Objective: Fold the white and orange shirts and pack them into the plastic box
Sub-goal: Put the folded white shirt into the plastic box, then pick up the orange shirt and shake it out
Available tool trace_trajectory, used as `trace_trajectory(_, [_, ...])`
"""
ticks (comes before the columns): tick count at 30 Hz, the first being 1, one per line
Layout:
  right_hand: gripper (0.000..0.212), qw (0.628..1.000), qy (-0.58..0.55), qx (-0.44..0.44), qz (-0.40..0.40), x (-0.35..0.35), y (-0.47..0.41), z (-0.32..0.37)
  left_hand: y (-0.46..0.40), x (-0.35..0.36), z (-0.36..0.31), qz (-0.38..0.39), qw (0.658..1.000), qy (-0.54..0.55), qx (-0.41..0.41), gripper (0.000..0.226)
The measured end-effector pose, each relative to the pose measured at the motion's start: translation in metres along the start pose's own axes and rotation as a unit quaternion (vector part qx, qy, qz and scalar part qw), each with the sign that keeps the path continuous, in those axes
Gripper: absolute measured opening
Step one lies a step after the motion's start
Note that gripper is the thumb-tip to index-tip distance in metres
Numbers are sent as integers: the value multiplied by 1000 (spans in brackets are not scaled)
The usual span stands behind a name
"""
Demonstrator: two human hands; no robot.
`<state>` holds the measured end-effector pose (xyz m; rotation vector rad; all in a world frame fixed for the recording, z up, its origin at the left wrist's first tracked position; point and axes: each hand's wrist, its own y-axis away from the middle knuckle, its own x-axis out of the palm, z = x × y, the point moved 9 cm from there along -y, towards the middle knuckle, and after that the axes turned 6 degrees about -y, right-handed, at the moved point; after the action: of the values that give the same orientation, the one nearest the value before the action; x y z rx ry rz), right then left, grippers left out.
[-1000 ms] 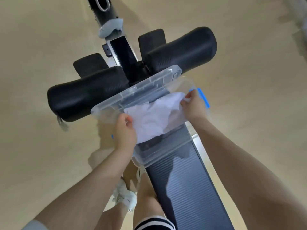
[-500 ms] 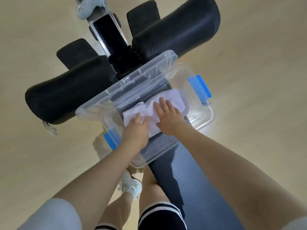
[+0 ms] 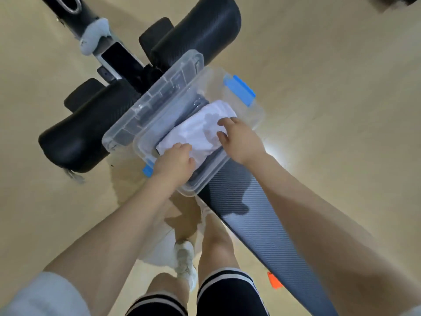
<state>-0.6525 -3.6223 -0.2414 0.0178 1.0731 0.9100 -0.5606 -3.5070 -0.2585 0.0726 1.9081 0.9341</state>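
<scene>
White shirt in the box, both hands settling it; orange shirt not yet packed.

The folded white shirt (image 3: 200, 131) lies inside the clear plastic box (image 3: 255, 112), which sits across the far end of a black padded bench (image 3: 257, 222). The shirt lies toward the box's right end, near the blue latch (image 3: 240, 88). Left hand (image 3: 174, 161) rests on the shirt's near-left corner, fingers curled down onto the cloth; whether it pinches or only presses, cannot tell. Right hand (image 3: 239, 137) lies on the shirt's right edge, fingers fairly straight, pressing rather than gripping. The clear lid (image 3: 155, 99) stands off along the box's far side, against the black roller pads (image 3: 84, 135). An orange scrap (image 3: 274, 280) shows by the bench's near edge, possibly the orange shirt; too little visible. Judgement: roughly half done, with the orange shirt left to fold and pack.
</scene>
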Motion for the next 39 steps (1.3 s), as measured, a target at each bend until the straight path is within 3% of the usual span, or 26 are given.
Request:
trace_trajectory(2, [29, 996, -69, 5, -50, -9, 54, -8, 28, -10, -15, -42, 997, 54, 42, 37])
trace_trajectory(6, [21, 979, -151, 124, -64, 5, 180, -61, 94, -5, -61, -74, 988, 92, 97, 32])
trace_trajectory(13, [26, 925, -212, 293, -115, 26, 379, -164, 195, 95, -178, 40, 972, 15, 231, 34])
trace_trajectory(19, [23, 862, -260, 383, -205, 50, 535, -260, 270, 218, -292, 126, 941, -41, 312, 33])
trace_trajectory(25, [17, 819, -314, 434, -204, 122, 657, -380, 344, 369, -392, 181, 909, -96, 364, 29])
trace_trajectory(32, [22, 768, -367, 484, -205, 226, 736, -541, 359, 580, -463, 248, 910, -83, 322, 34])
trace_trajectory(36, [25, 753, -374, 495, -218, 307, 715, -633, 313, 692, -483, 227, 914, -71, 329, 33])
trace_trajectory(39, [22, 716, -397, 514, -257, 381, 678, -702, 251, 768, -496, 174, 924, -56, 336, 35])
